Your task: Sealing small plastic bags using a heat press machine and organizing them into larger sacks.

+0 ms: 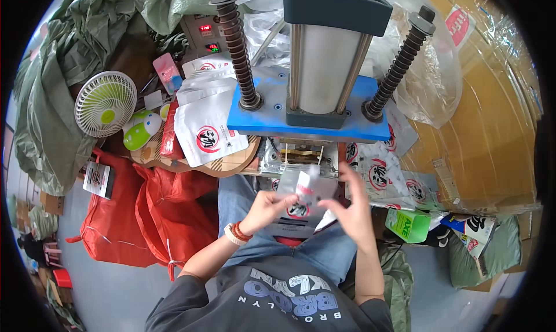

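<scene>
My left hand (265, 211), with bracelets at the wrist, pinches a silver-white pouch (292, 223) by its left side over my lap. The pouch carries a round red-and-black print, and a small blurred white piece (308, 180) shows above it. My right hand (352, 207) is at the right of the pouch with fingers apart, its thumb pointing toward the pouch edge; whether it touches is unclear. Just beyond my hands stands a press with a blue plate (255, 122), a grey cylinder (323, 71) and two spring-wrapped rods; brass-coloured parts (302, 154) sit beneath it.
Left of the press, a stack of white pouches (194, 152) lies on a wooden board (231, 168) near a white fan (106, 104). More pouches (379, 175) lie at the right beside cardboard (480, 129). Red sacks (116, 227) stand on the floor. A control box (202, 36) has lit displays.
</scene>
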{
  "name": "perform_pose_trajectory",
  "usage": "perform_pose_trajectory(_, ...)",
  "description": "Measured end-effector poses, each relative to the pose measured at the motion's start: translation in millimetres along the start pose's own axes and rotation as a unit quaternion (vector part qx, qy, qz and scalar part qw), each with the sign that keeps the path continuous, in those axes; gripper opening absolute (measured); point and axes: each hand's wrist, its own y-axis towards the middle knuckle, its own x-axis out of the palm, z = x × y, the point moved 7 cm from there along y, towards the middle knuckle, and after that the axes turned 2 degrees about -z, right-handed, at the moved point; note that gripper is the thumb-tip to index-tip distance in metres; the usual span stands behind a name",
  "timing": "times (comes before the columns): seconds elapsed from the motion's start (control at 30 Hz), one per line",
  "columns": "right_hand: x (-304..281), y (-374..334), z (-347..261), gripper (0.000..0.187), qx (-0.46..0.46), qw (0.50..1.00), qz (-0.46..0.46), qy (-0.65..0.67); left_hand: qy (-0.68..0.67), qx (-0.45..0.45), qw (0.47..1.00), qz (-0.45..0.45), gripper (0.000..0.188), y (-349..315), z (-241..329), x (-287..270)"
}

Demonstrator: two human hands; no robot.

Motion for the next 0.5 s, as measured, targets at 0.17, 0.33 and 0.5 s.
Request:
perform_pose_trajectory(0.17, -56.1, 26.2, 43.8, 0.039, 0.025, 0.974, 0.032, -0.221, -0.28, -0.024, 0.96, 0.001, 0.018, 29.6, 13.3, -6.4)
perform_pose_trajectory(0.33, -25.8, 60.6, 100.4, 0.031, -0.025, 0.899, -0.039, -0.435, -0.269, -0.009, 0.962, 0.044, 0.017, 41.4, 22.1, -5.4)
perform_pose_trajectory(0.5, -38.5, 27.7, 101.1, 0.034, -0.012, 0.901, -0.078, -0.426, 0.312, 0.192, 0.885, 0.287, 0.09, 15.9, 57.0, -104.2)
